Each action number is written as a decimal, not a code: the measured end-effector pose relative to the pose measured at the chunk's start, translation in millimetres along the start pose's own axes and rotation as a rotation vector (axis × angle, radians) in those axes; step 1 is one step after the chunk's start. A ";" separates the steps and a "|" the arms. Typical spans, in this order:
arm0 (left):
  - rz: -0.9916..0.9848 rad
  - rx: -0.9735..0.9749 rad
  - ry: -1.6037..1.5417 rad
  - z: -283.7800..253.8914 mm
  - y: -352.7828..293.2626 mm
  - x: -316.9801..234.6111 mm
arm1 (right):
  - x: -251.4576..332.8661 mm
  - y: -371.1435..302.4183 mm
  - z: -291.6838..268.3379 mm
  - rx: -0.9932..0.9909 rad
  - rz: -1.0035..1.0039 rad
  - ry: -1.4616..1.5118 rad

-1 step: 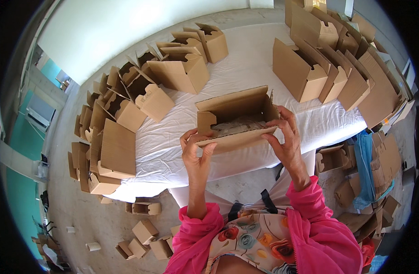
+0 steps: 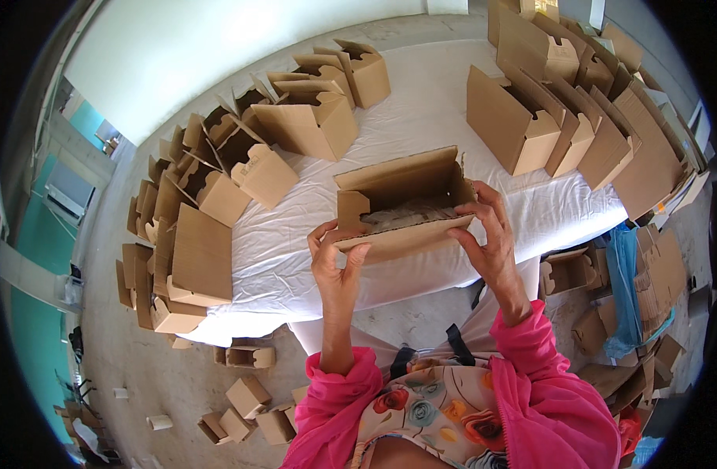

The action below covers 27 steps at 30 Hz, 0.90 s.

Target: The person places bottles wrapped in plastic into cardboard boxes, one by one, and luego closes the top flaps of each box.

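Observation:
Between my hands is an open-topped brown cardboard box (image 2: 409, 241), held up by the near side of the white-covered table. Crumpled translucent plastic (image 2: 409, 216) lies inside it; anything beneath is hidden. My left hand (image 2: 336, 256) grips the box's near left corner, its thumb on the front wall. At the right end, my right hand (image 2: 490, 238) pinches the near corner with thumb and fingers. The box's far wall stands higher than its near one.
Open cardboard boxes (image 2: 308, 129) line the table's left and far-left side. More boxes (image 2: 515, 125) stand in rows at the right. Small boxes (image 2: 249, 396) lie on the floor at lower left. Blue plastic (image 2: 623, 293) hangs beside stacked cardboard at right. White cloth (image 2: 421, 86) covers the table.

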State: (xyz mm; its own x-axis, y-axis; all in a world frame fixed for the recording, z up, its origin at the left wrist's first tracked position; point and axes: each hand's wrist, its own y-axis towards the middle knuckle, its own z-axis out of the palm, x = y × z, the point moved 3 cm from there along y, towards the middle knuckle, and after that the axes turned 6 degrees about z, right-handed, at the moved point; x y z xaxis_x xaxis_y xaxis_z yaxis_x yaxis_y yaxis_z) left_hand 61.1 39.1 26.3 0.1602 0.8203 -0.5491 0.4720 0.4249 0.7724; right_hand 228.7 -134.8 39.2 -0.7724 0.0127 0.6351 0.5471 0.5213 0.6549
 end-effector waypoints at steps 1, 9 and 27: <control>0.000 -0.001 0.009 0.0 0.3 0.0 | -0.3 0.5 0.2 0.010 -0.007 -0.003; -0.265 -0.061 -0.268 4.3 12.8 6.2 | 0.6 8.6 14.4 -0.010 0.106 0.099; -0.306 -0.016 -0.194 16.2 21.1 36.7 | 8.6 42.1 12.1 -0.063 0.191 -0.113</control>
State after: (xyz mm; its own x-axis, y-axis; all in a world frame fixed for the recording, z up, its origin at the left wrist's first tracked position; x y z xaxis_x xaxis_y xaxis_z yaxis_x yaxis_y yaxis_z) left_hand 91.0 72.0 17.2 0.1758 0.5672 -0.8046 0.5104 0.6464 0.5672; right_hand 241.2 -102.4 67.3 -0.6820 0.2040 0.7023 0.7033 0.4461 0.5535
